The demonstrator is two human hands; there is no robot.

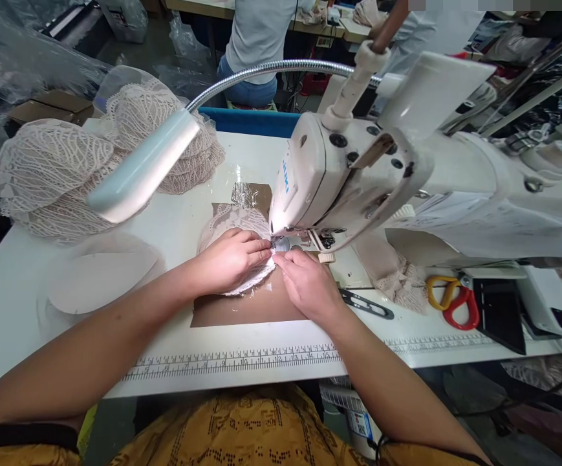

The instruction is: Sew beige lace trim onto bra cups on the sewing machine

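Note:
A white lace piece (pixel 229 223) lies on the table under the head of a white sewing machine (pixel 339 175). My left hand (pixel 227 259) rests on top of the lace, fingers curled and pressed down close to the needle area. My right hand (pixel 310 281) sits just right of it, fingers pinched on the lace edge beside the presser foot (pixel 281 244). Both hands almost touch at the fingertips. The lace lies on a brown patch (pixel 242 307) of the tabletop.
A gooseneck lamp (pixel 142 168) hangs over the left of the table. Stacked lace cups (pixel 67 168) lie at the far left, beige pads (pixel 101 278) nearer. Thread snips (pixel 365 304), red-and-yellow scissors (pixel 453 301) and a dark phone (pixel 498 310) lie right. Another person (pixel 259 39) sits beyond.

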